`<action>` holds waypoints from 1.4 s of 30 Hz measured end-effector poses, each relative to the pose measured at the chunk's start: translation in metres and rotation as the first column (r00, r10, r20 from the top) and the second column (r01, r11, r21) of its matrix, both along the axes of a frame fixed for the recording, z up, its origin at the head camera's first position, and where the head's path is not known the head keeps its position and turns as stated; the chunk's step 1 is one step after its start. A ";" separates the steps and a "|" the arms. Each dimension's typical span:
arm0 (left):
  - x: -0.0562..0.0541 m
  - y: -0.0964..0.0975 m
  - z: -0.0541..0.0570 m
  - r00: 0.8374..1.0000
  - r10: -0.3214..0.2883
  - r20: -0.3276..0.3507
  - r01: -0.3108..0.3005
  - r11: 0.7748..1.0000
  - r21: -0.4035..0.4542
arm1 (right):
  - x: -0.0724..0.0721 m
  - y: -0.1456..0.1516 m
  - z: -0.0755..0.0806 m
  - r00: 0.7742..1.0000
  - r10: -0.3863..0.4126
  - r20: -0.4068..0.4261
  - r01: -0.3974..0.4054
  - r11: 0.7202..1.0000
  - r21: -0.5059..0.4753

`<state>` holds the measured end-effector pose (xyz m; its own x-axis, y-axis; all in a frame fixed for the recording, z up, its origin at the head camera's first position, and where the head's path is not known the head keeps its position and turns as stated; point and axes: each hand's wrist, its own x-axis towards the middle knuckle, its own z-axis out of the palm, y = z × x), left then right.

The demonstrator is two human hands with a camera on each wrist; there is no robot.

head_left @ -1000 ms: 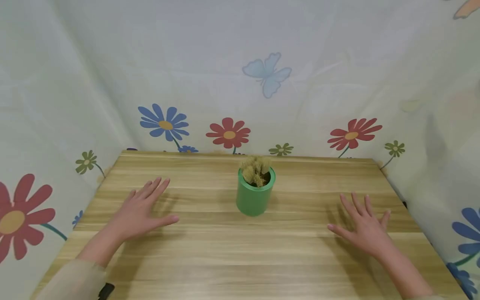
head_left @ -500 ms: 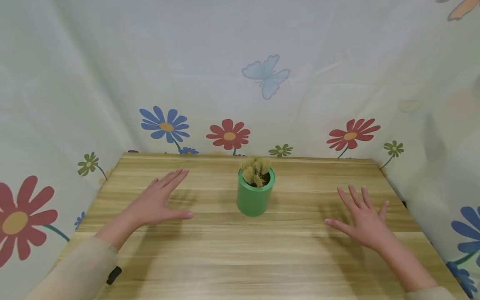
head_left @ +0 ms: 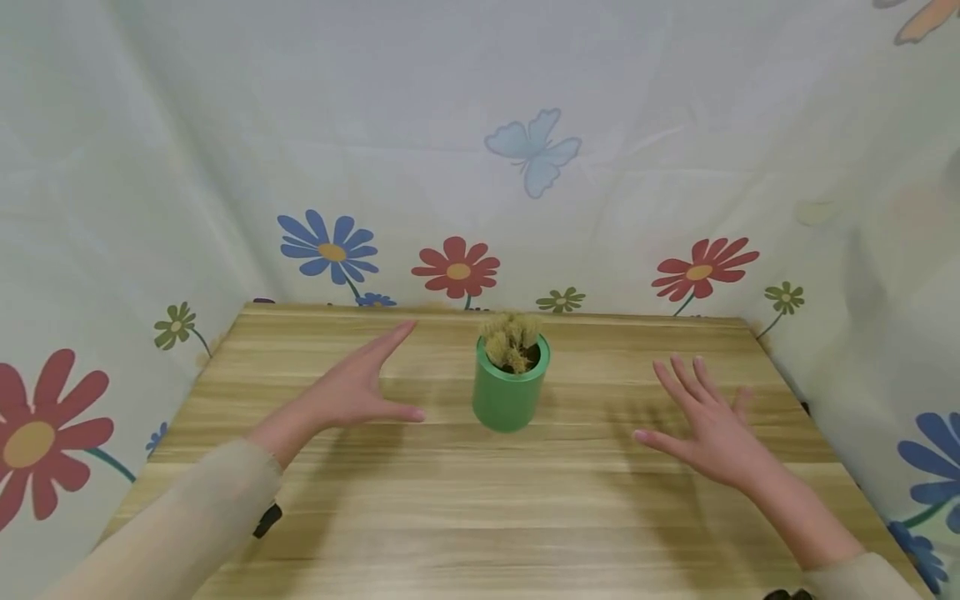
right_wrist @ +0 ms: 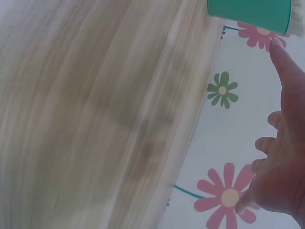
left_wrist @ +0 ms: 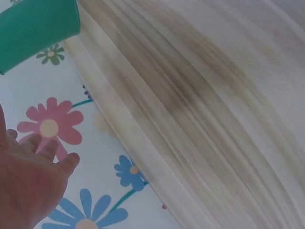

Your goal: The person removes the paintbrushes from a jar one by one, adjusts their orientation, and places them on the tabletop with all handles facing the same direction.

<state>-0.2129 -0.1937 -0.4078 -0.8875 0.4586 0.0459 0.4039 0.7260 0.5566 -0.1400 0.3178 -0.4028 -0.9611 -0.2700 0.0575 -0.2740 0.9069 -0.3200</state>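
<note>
In the head view a green cylindrical pot (head_left: pixel 507 402) stands upright on the table, with a tuft of dry, straw-coloured plant (head_left: pixel 510 340) inside it. My left hand (head_left: pixel 352 390) hovers left of the pot, thumb spread from straight fingers, touching nothing. To the right of the pot is my right hand (head_left: pixel 708 429), fingers spread and apart from it by a wider gap. Part of the pot (left_wrist: pixel 40 31) shows at the top left of the left wrist view, above the left hand (left_wrist: pixel 33 181). The right wrist view has the pot (right_wrist: pixel 250 12) at its top, beyond the right hand (right_wrist: pixel 281 157).
Beneath everything lies a wood-grain table (head_left: pixel 480 517). A pale cloth (head_left: pixel 405 108) printed with flowers and a butterfly hangs behind it and along both sides. Dark pieces of a wrist device (head_left: pixel 267 521) show at the sleeve.
My left hand has moved right and slightly forward, closer to the pot. My right hand has shifted a little left and forward. The pot stays where it was.
</note>
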 end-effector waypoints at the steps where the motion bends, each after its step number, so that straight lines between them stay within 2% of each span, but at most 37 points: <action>1: -0.001 0.004 0.001 1.000 -0.005 0.006 0.005 1.000 0.011 | -0.001 -0.002 0.001 1.000 0.010 0.001 -0.010 1.000 -0.004; 13: -0.013 0.045 -0.004 0.996 -0.070 0.048 0.065 0.993 0.094 | -0.008 -0.023 0.009 0.996 0.090 0.012 -0.088 0.991 -0.100; 22: -0.017 0.067 -0.008 0.995 -0.073 0.069 0.057 0.977 0.206 | -0.010 -0.035 0.013 0.991 0.134 0.028 -0.127 0.977 -0.174; 34: -0.022 0.088 -0.021 0.991 -0.085 0.102 0.042 0.929 0.368 | -0.008 -0.043 0.014 0.984 0.177 0.028 -0.163 0.948 -0.273; 39: -0.023 0.094 -0.027 0.986 -0.062 0.152 -0.009 0.905 0.426 | -0.007 -0.046 0.018 0.984 0.169 0.052 -0.145 0.940 -0.308; 42: -0.022 0.097 -0.030 0.984 -0.038 0.173 -0.050 0.879 0.475 | -0.006 -0.049 0.020 0.985 0.157 0.067 -0.126 0.934 -0.334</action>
<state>-0.2346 -0.0962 -0.4380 -0.9041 0.4146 0.1036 0.2666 0.3577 0.8949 -0.1465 0.2686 -0.3824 -0.9197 -0.3846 0.0794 -0.3472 0.7019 -0.6220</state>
